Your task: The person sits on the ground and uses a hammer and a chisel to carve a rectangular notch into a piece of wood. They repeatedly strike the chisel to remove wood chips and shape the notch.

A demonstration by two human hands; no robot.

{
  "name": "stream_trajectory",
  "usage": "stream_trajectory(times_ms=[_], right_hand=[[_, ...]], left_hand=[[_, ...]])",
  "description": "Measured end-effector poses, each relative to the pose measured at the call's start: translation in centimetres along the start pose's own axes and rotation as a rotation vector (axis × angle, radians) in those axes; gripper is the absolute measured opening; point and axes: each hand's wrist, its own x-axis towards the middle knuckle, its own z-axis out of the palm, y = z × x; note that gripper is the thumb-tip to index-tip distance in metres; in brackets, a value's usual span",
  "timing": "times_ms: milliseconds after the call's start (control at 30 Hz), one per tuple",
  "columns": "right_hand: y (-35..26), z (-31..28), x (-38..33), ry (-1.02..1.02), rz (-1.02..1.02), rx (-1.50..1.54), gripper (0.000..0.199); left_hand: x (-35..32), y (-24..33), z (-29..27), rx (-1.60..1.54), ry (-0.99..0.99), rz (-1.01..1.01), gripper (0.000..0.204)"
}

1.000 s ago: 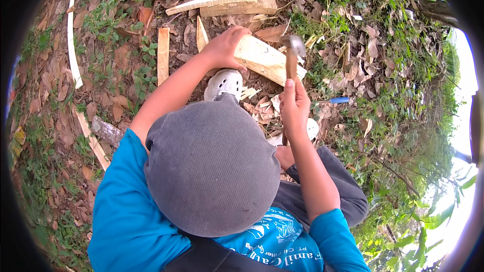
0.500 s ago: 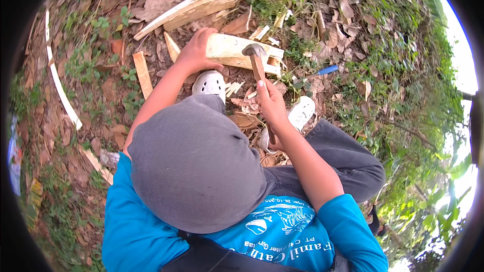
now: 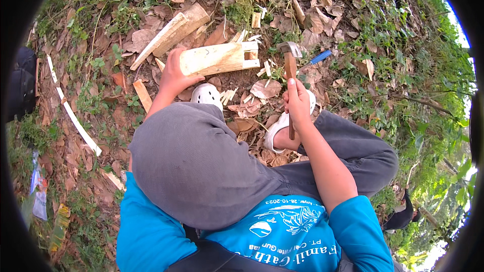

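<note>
My left hand (image 3: 177, 74) grips the left end of a pale wooden block (image 3: 214, 59) lying on the ground, its thumb along the near side. A square-edged notch is cut into the block's right end. In my right hand (image 3: 297, 102) is a claw hammer (image 3: 290, 64), held by its wooden handle with the metal head pointing away from me. The hammer head is right of the block and apart from it. Just beyond it lies a tool with a blue handle (image 3: 320, 57); its other end is partly hidden, so its kind is unclear.
Split wood pieces (image 3: 174, 32) lie behind the block, with chips (image 3: 229, 95) near my white clog (image 3: 206, 94). A long pale strip (image 3: 75, 116) curves across the leafy ground at left. A black bag (image 3: 22, 83) stands at the far left edge.
The hammer has moved right, from over the block's notched end to beside it. My left hand still holds the block, which lies slightly differently angled. The whole view has shifted.
</note>
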Motion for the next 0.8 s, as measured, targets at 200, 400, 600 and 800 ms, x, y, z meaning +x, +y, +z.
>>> stream_trajectory(times_ms=[200,400,600,800], right_hand=[[1.2,0.8,0.9,0.026,0.093,-0.184,0.034],[2.4,1.6,1.7,0.0,-0.179,-0.481,0.04],[-15.0,1.0,-0.8,0.075,-0.439,0.004,0.017],[-25.3,1.7,-2.0,0.126,-0.985,0.338,0.028]], left_hand=[[-1.4,-0.2,-1.5,0.098,-0.101,-0.045,0.11],[1.2,-2.8,-0.6,0.198,-0.251,-0.069,0.126],[1.7,-3.8,-0.4,0.281,-0.319,-0.143,0.13],[0.3,-2.0,-0.7,0.27,-0.264,-0.14,0.123]])
